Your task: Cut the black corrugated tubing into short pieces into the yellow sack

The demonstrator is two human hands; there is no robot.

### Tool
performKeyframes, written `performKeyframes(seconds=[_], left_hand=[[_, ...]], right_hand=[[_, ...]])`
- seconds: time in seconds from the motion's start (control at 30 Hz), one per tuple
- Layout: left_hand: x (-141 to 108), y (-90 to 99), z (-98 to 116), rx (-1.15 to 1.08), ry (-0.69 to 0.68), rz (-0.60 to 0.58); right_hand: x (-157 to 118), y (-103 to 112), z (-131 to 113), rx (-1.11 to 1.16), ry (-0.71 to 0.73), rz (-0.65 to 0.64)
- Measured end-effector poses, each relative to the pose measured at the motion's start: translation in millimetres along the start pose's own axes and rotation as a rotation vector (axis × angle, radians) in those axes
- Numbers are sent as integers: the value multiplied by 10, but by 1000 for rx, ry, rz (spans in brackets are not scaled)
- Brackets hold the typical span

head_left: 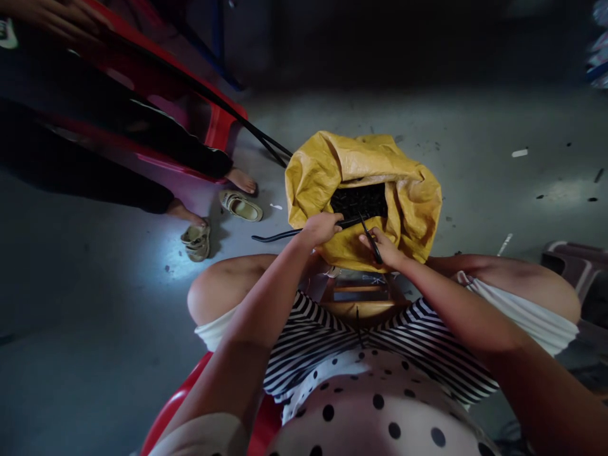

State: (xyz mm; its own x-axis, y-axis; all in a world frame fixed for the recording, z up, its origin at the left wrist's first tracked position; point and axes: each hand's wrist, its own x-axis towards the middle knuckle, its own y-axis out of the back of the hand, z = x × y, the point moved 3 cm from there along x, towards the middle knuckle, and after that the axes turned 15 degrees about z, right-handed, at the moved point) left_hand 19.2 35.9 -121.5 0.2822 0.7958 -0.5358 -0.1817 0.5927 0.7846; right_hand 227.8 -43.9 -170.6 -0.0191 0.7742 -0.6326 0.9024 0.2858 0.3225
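Observation:
My left hand (322, 228) is closed around a black flexible strip (280, 235), whose tail sticks out to the left. The strip's other end reaches over the opening of a yellow woven sack (365, 166) with a rolled-down rim. In my right hand (384, 248) is a pair of scissors (373, 240) with black handles. Their blades point up and meet the strip, near its right end. Small dark pieces (360, 200) lie inside the sack. Their exact kind is too dark to make out.
A person in dark trousers (156, 133) sits on a red plastic seat (221, 123) at the left, near a pair of shoes (241, 206). Long black strips (266, 140) run from there to the sack. A wooden stool (361, 309) stands between my legs. Scraps (519, 153) litter the floor.

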Motion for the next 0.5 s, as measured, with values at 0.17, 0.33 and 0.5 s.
performKeyframes(seconds=[0.17,0.33,0.5], left_hand=[[15,2,-74,-29,17,38],[19,38,-130,-7,39,64],[22,70,-140,3,60,80]], right_hand=[[2,69,-85,-5,47,70],[-3,109,-142,-69,110,135],[-16,91,-137,-65,98,96]])
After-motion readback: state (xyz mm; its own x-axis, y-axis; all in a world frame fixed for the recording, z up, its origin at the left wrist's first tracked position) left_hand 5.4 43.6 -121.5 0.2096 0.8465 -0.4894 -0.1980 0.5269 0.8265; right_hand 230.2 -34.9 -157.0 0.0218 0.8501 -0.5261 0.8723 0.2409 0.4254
